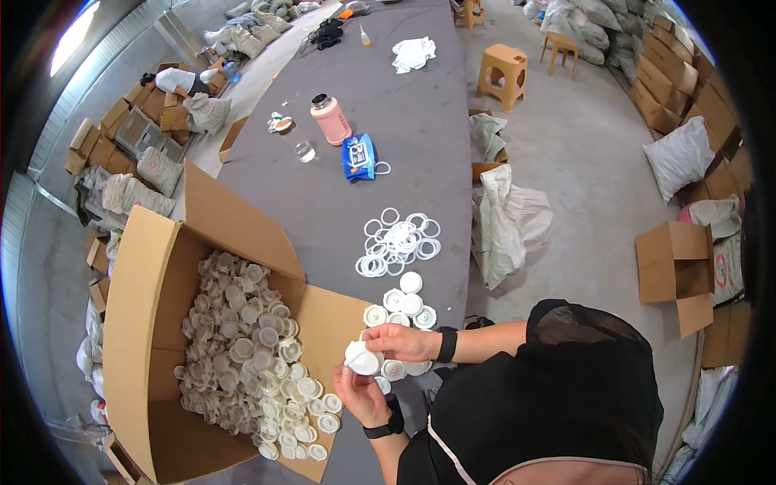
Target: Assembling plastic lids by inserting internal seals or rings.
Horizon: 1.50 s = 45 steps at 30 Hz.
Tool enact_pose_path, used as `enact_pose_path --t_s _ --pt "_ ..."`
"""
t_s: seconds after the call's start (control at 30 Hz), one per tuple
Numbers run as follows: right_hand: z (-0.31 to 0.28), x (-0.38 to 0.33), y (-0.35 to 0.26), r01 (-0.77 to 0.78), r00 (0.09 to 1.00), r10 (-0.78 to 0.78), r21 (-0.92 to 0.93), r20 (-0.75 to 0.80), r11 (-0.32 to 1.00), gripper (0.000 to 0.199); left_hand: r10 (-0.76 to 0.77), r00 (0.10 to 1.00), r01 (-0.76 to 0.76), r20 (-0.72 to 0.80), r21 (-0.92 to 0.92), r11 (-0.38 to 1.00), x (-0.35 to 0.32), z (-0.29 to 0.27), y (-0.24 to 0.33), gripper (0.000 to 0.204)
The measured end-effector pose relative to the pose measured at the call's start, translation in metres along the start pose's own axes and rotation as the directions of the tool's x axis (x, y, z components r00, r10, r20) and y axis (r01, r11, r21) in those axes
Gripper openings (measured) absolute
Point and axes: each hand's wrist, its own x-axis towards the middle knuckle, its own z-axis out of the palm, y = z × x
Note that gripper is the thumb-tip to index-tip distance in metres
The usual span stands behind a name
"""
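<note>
Near the tabletop's (420, 105) close edge, both hands (380, 368) pinch one white cap (362, 360); seating a ring (398, 241) evenly would need steady, level pressure.

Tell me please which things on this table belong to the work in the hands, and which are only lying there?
In use: white cap held by left hand and right hand; loose caps beside them; white rings; cardboard box full of caps.

Lying about: pink bottle, blue packet, white cloth, small clear cup.
</note>
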Motion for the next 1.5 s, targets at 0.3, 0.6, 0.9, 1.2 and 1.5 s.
enact_pose_path --t_s 0.3,0.6,0.9,1.2,1.5 --pt "0.028 -0.014 0.001 0.185 0.979 -0.197 -0.171 -0.058 0.968 0.020 0.019 0.997 -0.021 0.074 0.014 1.000 -0.014 0.008 -0.005 0.016" --pt "0.024 -0.014 0.007 0.078 0.992 -0.095 -0.174 -0.088 0.982 0.021 0.104 0.994 -0.100 -0.018 0.151 0.983 -0.011 0.019 -0.005 0.003" --pt "-0.039 0.011 0.049 -0.114 0.900 -0.082 -0.411 -0.429 0.904 0.030 0.214 0.974 -0.132 -0.075 0.579 0.804 0.046 -0.072 -0.046 0.010" --pt "-0.097 0.002 0.065 -0.268 0.961 -0.037 -0.957 -0.274 0.114 0.025 0.321 0.868 -0.250 0.380 0.891 -0.379 0.170 -0.145 -0.012 0.045" --pt "-0.114 0.016 0.039 -0.344 0.912 -0.093 -0.868 -0.399 0.357 0.023 0.267 0.935 0.028 0.233 0.701 -0.713 0.212 -0.179 -0.002 0.037"
